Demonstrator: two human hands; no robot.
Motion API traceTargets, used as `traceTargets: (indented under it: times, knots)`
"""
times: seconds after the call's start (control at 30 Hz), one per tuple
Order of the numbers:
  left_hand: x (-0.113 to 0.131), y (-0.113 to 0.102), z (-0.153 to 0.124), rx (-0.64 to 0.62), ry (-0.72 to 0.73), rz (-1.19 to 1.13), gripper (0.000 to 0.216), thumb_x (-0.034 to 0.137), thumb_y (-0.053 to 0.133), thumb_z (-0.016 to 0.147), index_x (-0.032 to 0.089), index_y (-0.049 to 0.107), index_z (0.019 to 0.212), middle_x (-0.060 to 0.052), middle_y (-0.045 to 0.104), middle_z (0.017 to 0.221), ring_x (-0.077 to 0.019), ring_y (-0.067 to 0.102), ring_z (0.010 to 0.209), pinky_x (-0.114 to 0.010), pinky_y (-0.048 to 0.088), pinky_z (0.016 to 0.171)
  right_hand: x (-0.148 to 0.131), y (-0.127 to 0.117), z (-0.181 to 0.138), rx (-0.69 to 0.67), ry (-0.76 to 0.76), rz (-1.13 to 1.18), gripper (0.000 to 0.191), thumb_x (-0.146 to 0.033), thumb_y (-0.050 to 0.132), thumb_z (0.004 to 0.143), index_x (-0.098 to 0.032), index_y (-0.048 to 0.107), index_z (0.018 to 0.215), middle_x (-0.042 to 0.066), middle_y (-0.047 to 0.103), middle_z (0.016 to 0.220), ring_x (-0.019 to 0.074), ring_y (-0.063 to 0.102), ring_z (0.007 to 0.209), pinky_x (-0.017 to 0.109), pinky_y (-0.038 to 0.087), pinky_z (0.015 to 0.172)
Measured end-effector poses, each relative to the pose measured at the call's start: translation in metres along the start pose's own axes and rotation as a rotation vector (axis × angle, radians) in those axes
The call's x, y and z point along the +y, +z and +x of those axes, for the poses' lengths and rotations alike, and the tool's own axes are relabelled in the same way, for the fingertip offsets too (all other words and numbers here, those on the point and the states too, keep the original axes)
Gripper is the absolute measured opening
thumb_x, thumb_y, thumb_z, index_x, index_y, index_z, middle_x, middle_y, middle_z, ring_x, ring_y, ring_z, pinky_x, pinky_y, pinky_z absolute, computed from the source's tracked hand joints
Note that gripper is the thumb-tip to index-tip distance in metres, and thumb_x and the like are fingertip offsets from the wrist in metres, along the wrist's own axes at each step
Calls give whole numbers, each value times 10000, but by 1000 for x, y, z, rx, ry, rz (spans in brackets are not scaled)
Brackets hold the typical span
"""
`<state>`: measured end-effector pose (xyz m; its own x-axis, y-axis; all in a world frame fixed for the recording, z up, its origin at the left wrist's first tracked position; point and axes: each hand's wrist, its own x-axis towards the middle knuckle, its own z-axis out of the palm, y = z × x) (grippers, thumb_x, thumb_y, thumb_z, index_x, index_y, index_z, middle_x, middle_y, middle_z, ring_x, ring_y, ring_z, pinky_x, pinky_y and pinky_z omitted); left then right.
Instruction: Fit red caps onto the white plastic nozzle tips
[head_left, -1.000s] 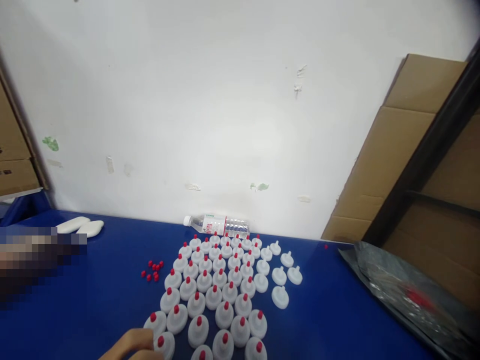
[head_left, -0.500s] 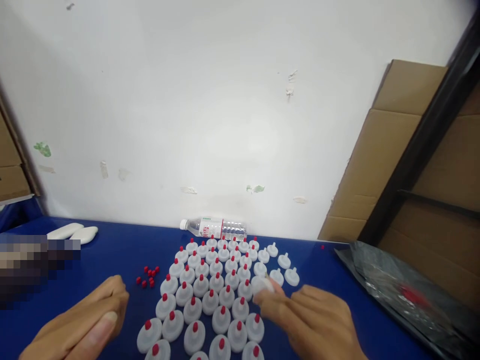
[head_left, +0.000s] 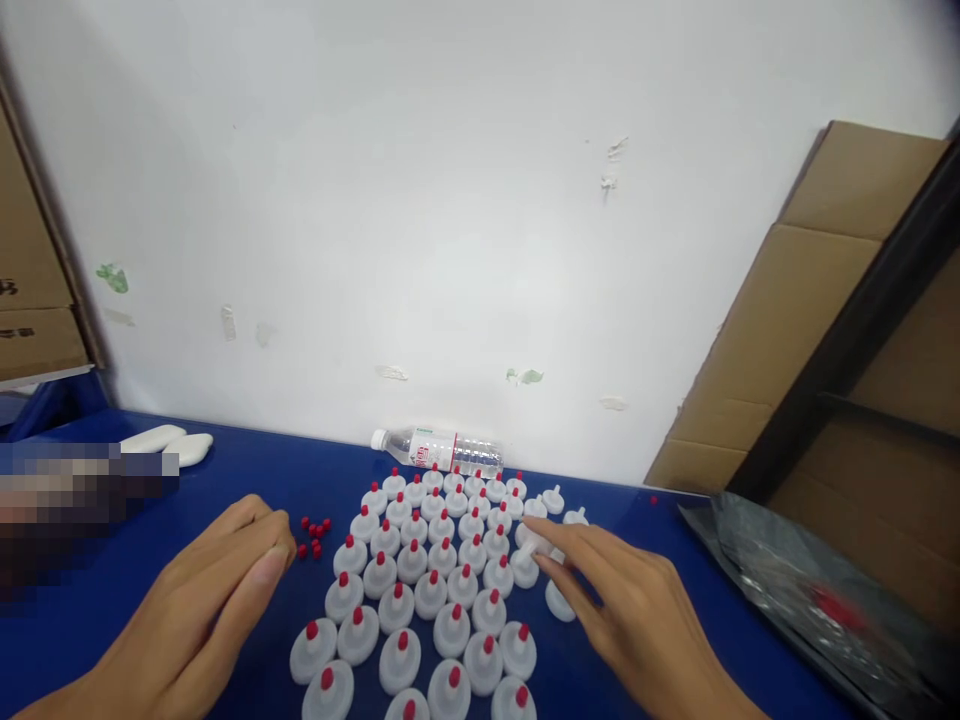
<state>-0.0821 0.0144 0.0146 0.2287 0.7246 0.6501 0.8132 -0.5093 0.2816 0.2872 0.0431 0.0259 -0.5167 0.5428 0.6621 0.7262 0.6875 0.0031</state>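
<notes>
Several white nozzle caps with red tips (head_left: pixel 431 590) stand in rows on the blue table (head_left: pixel 675 620). A few white caps without red tips (head_left: pixel 553 498) sit at the right end of the rows. My right hand (head_left: pixel 622 600) reaches over them, its thumb and forefinger pinched on one white cap (head_left: pixel 534 540). My left hand (head_left: pixel 217 590) lies left of the rows, fingers curled together, its tips close to a small heap of loose red tips (head_left: pixel 313 535). I cannot make out whether it holds anything.
A clear water bottle (head_left: pixel 439 452) lies against the white wall behind the caps. Two white oval pieces (head_left: pixel 169 443) lie at the far left. A dark plastic bag (head_left: pixel 817 590) and cardboard boxes (head_left: pixel 795 330) stand at the right; more boxes (head_left: pixel 34 300) at the left.
Both hands came up into view from the bottom edge. My right hand moved forward to the untipped caps and pinched one. My left hand slid forward toward the loose red tips.
</notes>
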Motion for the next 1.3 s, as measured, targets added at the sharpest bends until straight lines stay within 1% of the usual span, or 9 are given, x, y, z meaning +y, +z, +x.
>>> traceTargets:
  times: [0.17,0.3,0.43,0.6,0.7,0.87,1.03,1.23,1.3]
  knots:
    - [-26,1,13,-66,-28,41,331,423,418,1057,241,605,853,-11,654,806,-208,579,772,-305,483,703,9,-1,-2,-94,48,-7,270,-273,469,1091,-287,606,1324,38,771,1153,228,763,991,361,626,829]
    - [-44,5,22,-31,-49,37,328,523,519,1019,265,721,1035,-9,749,966,-216,673,893,-287,540,795,10,-1,-4,-116,79,-6,198,-330,508,1078,-279,606,1244,52,744,1243,250,748,1085,381,625,867]
    - [-54,11,24,-22,-65,-54,351,559,572,997,307,767,1142,-7,771,1079,-207,714,964,-246,584,818,6,-4,-3,-145,168,38,124,-314,556,1043,-278,584,1159,26,761,1087,227,772,932,331,613,743]
    - [-67,15,22,-22,-115,-113,336,560,596,986,342,788,1153,-4,762,1143,-219,713,1024,-231,608,788,4,-8,0,-152,141,38,146,-270,502,1060,-312,594,1165,12,728,1126,218,738,936,332,561,730]
    - [-73,15,23,-17,-134,-128,333,580,604,977,360,795,1139,8,769,1133,-214,725,1014,-237,614,803,6,-7,0,-177,141,65,107,-261,534,1056,-303,619,1107,3,739,1045,216,717,905,327,525,720]
    - [-77,13,28,-2,-121,-76,384,637,566,972,371,807,1107,22,797,1107,-220,756,985,-285,608,892,7,-4,-1,-186,130,121,97,-265,571,1050,-274,645,988,22,716,1114,239,672,1019,394,484,888]
    - [-78,14,30,10,-152,-51,430,663,545,962,335,801,1069,12,809,1089,-244,755,999,-314,590,916,4,-4,-2,-314,214,134,175,-313,533,1071,-279,660,954,-14,678,880,210,635,832,446,427,917]
    - [-87,23,26,-52,-261,21,533,724,549,914,320,751,1197,-28,805,1056,-254,741,883,-296,575,708,-1,-3,-3,-450,236,153,172,-288,540,1062,-285,702,1003,-12,688,867,203,649,817,500,379,1039]
    - [-91,22,26,-72,-295,49,543,745,543,902,314,766,1144,-32,804,1059,-248,734,834,-299,564,692,-1,-1,-3,-469,230,151,155,-273,566,1049,-284,716,1013,-5,695,879,209,661,840,491,388,1044]
